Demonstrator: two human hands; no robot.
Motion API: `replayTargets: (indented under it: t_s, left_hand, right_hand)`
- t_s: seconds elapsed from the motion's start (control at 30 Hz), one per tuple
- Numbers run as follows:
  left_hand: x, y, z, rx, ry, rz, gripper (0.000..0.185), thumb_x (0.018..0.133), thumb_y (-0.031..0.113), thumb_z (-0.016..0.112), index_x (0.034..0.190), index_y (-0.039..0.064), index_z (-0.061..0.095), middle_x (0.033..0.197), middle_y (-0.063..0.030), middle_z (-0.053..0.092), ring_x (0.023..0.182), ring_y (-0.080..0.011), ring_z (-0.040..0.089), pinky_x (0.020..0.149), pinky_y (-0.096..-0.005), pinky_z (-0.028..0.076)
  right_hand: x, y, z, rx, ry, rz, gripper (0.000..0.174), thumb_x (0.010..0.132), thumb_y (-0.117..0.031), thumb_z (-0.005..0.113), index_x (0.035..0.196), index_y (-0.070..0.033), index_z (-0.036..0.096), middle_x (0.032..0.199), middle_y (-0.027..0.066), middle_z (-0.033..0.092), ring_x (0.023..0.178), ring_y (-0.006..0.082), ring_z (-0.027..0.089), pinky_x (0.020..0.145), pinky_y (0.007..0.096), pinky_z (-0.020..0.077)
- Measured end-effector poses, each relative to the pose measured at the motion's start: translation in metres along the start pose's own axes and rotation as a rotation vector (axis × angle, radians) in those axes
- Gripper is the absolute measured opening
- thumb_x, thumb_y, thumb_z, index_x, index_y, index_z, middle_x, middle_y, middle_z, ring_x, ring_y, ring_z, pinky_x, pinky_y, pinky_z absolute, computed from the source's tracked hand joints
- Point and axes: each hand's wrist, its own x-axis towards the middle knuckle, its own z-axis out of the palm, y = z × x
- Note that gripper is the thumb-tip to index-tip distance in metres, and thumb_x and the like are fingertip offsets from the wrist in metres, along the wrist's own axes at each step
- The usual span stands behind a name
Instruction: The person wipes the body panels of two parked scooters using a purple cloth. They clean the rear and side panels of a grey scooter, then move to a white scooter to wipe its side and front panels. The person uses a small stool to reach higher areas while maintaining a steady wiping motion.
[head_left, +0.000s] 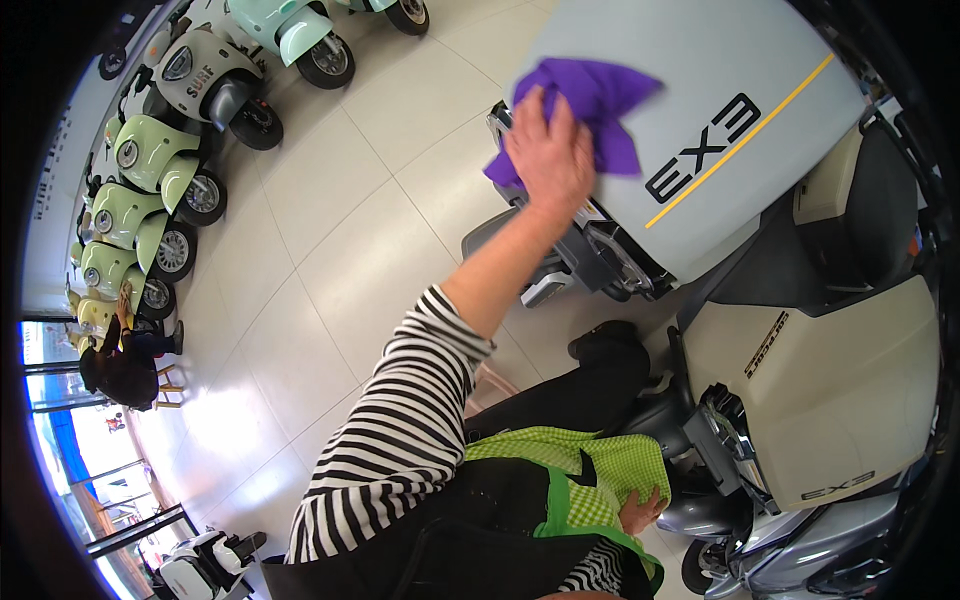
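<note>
My left hand (551, 154) presses a crumpled purple cloth (600, 105) onto the pale grey body panel (712, 82) of a vehicle, near its front edge. That panel bears the letters EX3 and a yellow stripe. The arm is stretched out in a black-and-white striped sleeve. Low in the view, my right hand (643, 511) lies against the green checkered apron (630, 469); part of it is hidden, and whether it grips the fabric is unclear. Just below the cloth are the vehicle's headlight (626, 259) and dark front trim.
A beige vehicle panel (840, 397) with EX3 lettering stands at right, beside a silver vehicle (825, 551). Several scooters (154, 154) line the far left across the tiled floor (330, 262). Another person (124, 367) sits on a stool there, hands at a scooter. A white scooter (199, 574) stands lower left.
</note>
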Motion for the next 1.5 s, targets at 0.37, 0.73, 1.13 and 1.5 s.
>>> replayTargets:
  t_s: [0.37,0.73,1.13,1.5]
  left_hand:
    - [0.096,0.069,0.029,-0.151,-0.02,0.672,0.03,0.08,0.03,0.069,0.109,0.022,0.067,0.132,-0.0143,0.055,0.119,-0.035,0.05,0.092,-0.0592,0.039]
    - [0.243,0.107,0.083,0.045,-0.054,0.007,0.04,0.096,0.037,0.049,0.125,0.013,0.06,0.131,-0.0214,0.058,0.111,-0.0398,0.058,0.091,-0.0491,0.049]
    - [0.052,0.148,0.021,-0.115,0.032,0.592,0.03,0.081,0.034,0.069,0.108,0.022,0.066,0.137,-0.0127,0.053,0.123,-0.0348,0.051,0.096,-0.0586,0.037]
    - [-0.019,0.028,-0.015,0.061,-0.13,0.121,0.03,0.086,0.032,0.068,0.107,0.011,0.067,0.144,-0.0179,0.047,0.131,-0.0385,0.044,0.105,-0.0537,0.034]
  right_hand:
    - [-0.009,0.007,0.002,0.096,0.007,0.004,0.066,0.082,-0.033,0.066,0.144,-0.022,0.048,0.158,0.0173,0.028,0.142,0.041,0.03,0.105,0.0536,0.0425]
    - [-0.024,-0.014,-0.008,0.166,0.016,0.075,0.067,0.078,-0.029,0.068,0.142,-0.017,0.051,0.157,0.0209,0.03,0.14,0.0448,0.032,0.105,0.0541,0.0417]
    - [-0.017,-0.015,-0.003,0.167,0.025,0.005,0.066,0.079,-0.033,0.07,0.141,-0.019,0.051,0.158,0.02,0.03,0.142,0.0459,0.029,0.106,0.0559,0.0424]
    - [-0.035,0.008,0.001,0.293,0.076,0.005,0.064,0.081,-0.033,0.067,0.141,-0.017,0.052,0.155,0.0266,0.031,0.138,0.0499,0.032,0.11,0.0559,0.0352]
